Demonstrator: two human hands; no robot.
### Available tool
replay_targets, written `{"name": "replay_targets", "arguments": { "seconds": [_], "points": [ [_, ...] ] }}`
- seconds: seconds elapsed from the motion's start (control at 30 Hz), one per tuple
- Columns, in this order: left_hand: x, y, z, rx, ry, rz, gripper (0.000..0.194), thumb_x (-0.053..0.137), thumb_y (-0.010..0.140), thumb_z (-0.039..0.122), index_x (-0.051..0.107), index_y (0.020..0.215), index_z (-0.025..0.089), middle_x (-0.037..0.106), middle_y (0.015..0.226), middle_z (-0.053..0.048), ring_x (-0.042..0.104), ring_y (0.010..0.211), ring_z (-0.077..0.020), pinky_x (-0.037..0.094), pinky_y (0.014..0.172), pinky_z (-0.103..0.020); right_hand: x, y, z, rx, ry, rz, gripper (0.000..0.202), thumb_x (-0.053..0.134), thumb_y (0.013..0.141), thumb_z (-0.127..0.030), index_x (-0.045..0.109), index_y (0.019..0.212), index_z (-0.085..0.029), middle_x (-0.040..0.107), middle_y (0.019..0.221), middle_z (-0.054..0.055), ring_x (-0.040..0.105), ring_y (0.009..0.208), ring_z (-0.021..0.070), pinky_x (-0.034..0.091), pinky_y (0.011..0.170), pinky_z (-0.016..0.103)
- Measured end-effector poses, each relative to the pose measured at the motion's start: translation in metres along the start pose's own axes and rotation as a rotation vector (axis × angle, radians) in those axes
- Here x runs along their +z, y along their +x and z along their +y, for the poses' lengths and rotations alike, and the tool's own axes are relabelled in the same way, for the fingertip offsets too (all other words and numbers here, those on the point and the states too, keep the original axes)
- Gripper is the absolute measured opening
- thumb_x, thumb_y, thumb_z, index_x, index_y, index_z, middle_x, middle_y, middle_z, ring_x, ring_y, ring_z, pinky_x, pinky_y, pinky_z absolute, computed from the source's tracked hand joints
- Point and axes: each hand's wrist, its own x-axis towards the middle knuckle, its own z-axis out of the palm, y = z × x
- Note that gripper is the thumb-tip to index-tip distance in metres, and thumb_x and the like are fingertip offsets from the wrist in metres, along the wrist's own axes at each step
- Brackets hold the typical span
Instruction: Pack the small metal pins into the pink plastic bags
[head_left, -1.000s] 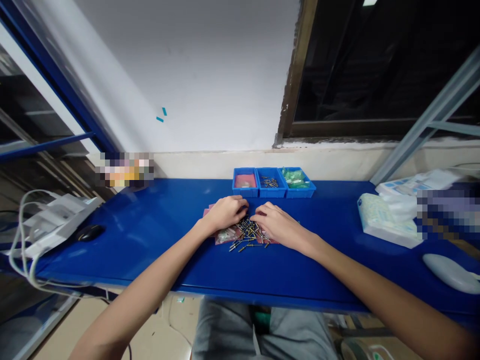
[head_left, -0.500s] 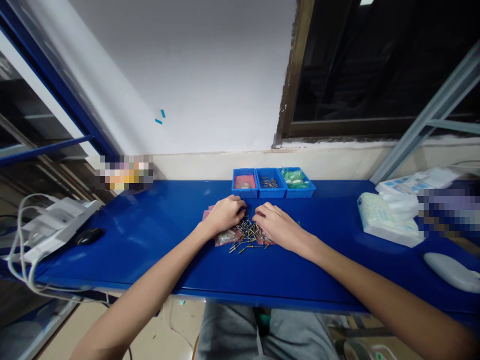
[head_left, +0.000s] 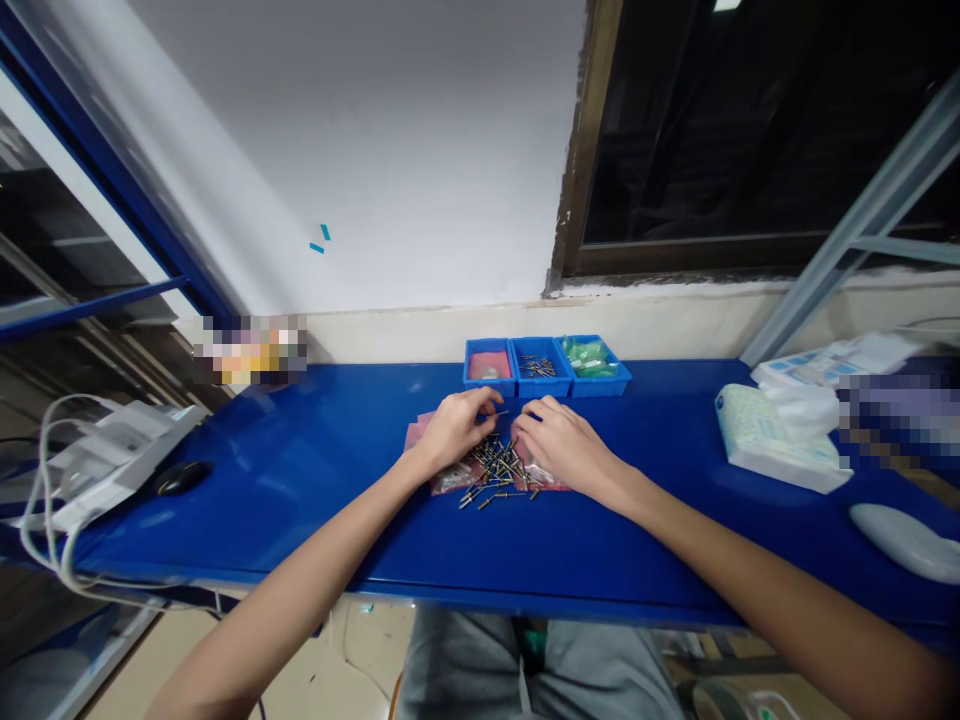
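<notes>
A pile of metal blind rivets (head_left: 498, 468) lies on the blue table between my hands. At its left back edge, my left hand (head_left: 459, 428) is closed, with one thin rivet (head_left: 495, 413) sticking out from its fingertips. My right hand (head_left: 561, 440) curves over the right side, its fingers bent together; whatever they hold is hidden. Under and beside the pile are pink bags with clear fronts, one at the left (head_left: 454, 478) and another below my right hand (head_left: 538, 474).
Behind my hands stand three joined blue bins: one with a pink bag (head_left: 489, 366), one with rivets (head_left: 538, 367), one with green bags (head_left: 589, 355). A tissue pack (head_left: 776, 440) and a white mouse-shaped object (head_left: 904, 540) are at right. A black mouse (head_left: 182, 478) and cabled white devices (head_left: 120, 455) are at left.
My left hand has lifted slightly off the pile, and a rivet now shows at its fingertips. My right hand has shifted a little back and up, uncovering more of the pink bag.
</notes>
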Motion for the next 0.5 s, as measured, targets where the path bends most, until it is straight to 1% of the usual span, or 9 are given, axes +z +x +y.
{"name": "replay_targets", "arguments": {
  "seconds": [0.1,0.17,0.33,0.5],
  "points": [
    [-0.002,0.000,0.006,0.055,-0.092,-0.004,0.024,0.053,0.090,0.017,0.058,0.114,0.016,0.068,0.094,-0.005,0.064,0.084,-0.0154,0.051,0.077,-0.030,-0.001,0.000,0.000,0.064,0.017,0.059,0.017,0.051,0.095,-0.016,0.065,0.105,-0.014,0.065,0.100,0.011,0.054,0.098,0.0253,0.045,0.082,0.036],
    [-0.003,0.000,0.010,0.081,-0.114,-0.003,0.023,0.053,0.091,0.017,0.057,0.113,0.016,0.068,0.096,-0.006,0.064,0.084,-0.0155,0.051,0.077,-0.030,-0.001,0.000,0.000,0.092,0.044,0.088,0.019,0.050,0.095,-0.016,0.064,0.108,-0.013,0.066,0.102,0.011,0.055,0.098,0.0251,0.045,0.082,0.036],
    [-0.004,0.001,0.019,0.101,-0.168,0.020,0.018,0.054,0.091,0.014,0.057,0.109,0.016,0.068,0.100,-0.006,0.065,0.086,-0.0148,0.052,0.077,-0.029,0.001,0.000,-0.001,0.097,0.146,0.081,0.017,0.049,0.096,-0.016,0.065,0.103,-0.017,0.068,0.098,0.007,0.058,0.096,0.0228,0.046,0.079,0.034],
    [-0.002,0.002,0.019,0.097,-0.244,0.067,0.014,0.058,0.092,0.016,0.058,0.106,0.017,0.068,0.096,-0.004,0.064,0.083,-0.0135,0.052,0.076,-0.027,0.002,0.000,0.000,0.140,0.198,0.096,0.012,0.052,0.097,-0.020,0.064,0.098,-0.019,0.068,0.097,0.005,0.058,0.095,0.0218,0.045,0.075,0.032]
  ]
}}
